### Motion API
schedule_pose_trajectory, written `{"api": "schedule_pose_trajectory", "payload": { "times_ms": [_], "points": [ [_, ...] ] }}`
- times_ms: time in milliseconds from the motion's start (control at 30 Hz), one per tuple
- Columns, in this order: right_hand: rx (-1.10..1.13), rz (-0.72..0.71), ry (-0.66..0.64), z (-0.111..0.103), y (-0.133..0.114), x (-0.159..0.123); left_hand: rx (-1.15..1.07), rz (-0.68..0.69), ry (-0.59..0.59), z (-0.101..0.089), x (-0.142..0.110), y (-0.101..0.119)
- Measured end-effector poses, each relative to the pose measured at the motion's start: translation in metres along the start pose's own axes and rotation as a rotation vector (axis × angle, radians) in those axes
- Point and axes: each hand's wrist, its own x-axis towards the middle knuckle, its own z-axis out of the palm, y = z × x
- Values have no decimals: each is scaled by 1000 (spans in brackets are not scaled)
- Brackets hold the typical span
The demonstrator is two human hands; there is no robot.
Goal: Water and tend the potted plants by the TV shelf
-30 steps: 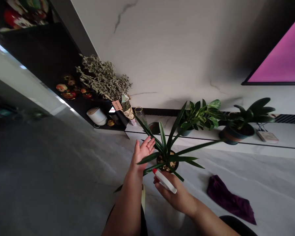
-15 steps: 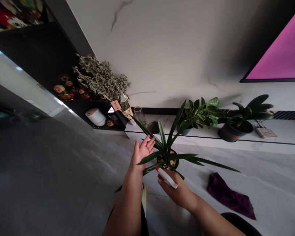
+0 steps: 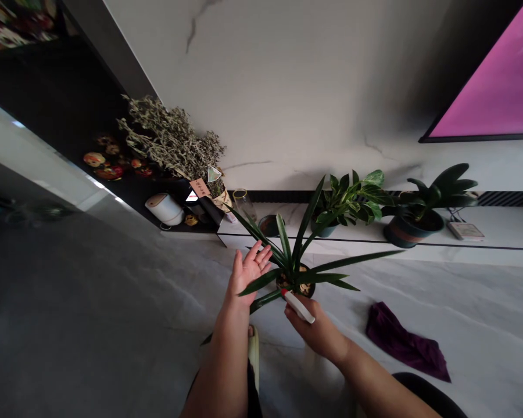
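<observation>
A potted plant [image 3: 297,267] with long narrow dark leaves stands on the pale marble floor in front of me. My left hand [image 3: 247,273] is open, palm up, fingers spread, under a leaf on the plant's left side. My right hand [image 3: 316,331] is closed round a white spray bottle [image 3: 299,306] with a red nozzle tip. The nozzle points at the base of the plant, close to the pot.
A purple cloth [image 3: 403,342] lies on the floor to the right. A low white ledge [image 3: 462,249] along the wall carries two potted plants [image 3: 353,200] [image 3: 422,212], a small dark bowl [image 3: 268,224] and a glass. Dried branches [image 3: 169,136] and a white appliance [image 3: 164,208] stand at the left.
My right hand has carried the spray bottle a little forward, closer to the pot. A long right-hand leaf swung down and back up. My left hand has held its place.
</observation>
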Motion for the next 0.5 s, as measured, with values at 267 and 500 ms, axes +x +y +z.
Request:
{"api": "schedule_pose_trajectory", "payload": {
  "times_ms": [267,500],
  "points": [
    [-19,7,49,-5,13,0,30,2,1,-1,0,0],
    [-129,34,110,-10,35,2,37,-4,10,-3,3,-2]
  ]
}}
